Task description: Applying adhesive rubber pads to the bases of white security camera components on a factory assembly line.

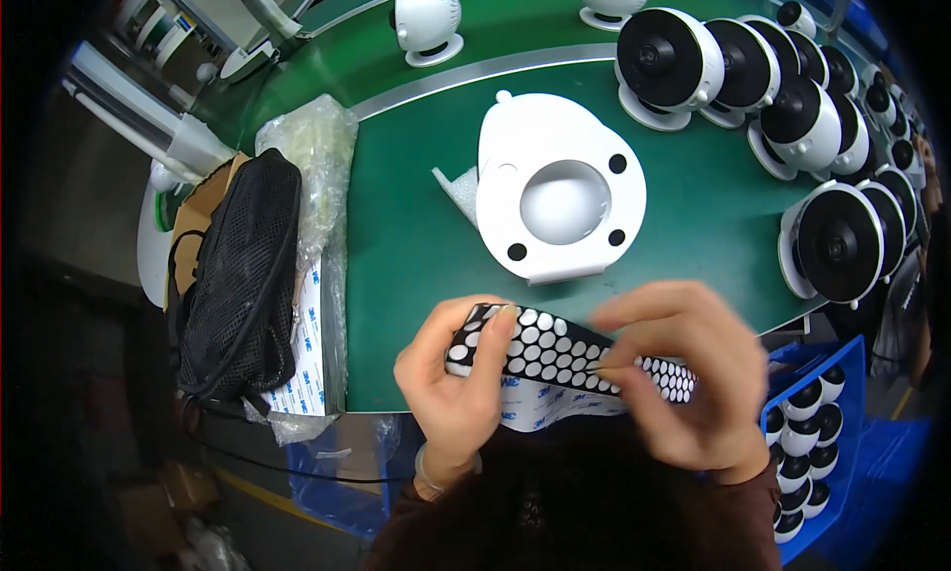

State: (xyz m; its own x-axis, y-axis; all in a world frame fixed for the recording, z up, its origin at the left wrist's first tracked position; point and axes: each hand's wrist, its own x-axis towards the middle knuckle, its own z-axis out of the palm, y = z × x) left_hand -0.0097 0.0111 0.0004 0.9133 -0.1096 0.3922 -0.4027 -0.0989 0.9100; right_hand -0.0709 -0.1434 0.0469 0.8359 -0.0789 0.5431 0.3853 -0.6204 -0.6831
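Observation:
My left hand (pixel 451 378) grips the left end of a black sticker sheet (pixel 550 351) covered with white round pads, thumb on top. My right hand (pixel 684 368) pinches at the sheet's middle with thumb and fingertips, covering part of its right side. The sheet hangs over the near edge of the green table (pixel 416 224). Just beyond the hands lies a white rounded plastic base (pixel 560 190) with a round hollow in the centre and three black pads on its face.
Several white round devices with black faces (pixel 792 105) crowd the right side of the table, and two more (pixel 428 18) stand at the back. A black mesh bag (pixel 243 274) and a plastic bag (pixel 315 160) lie left. A blue crate (pixel 822 432) of round parts sits lower right.

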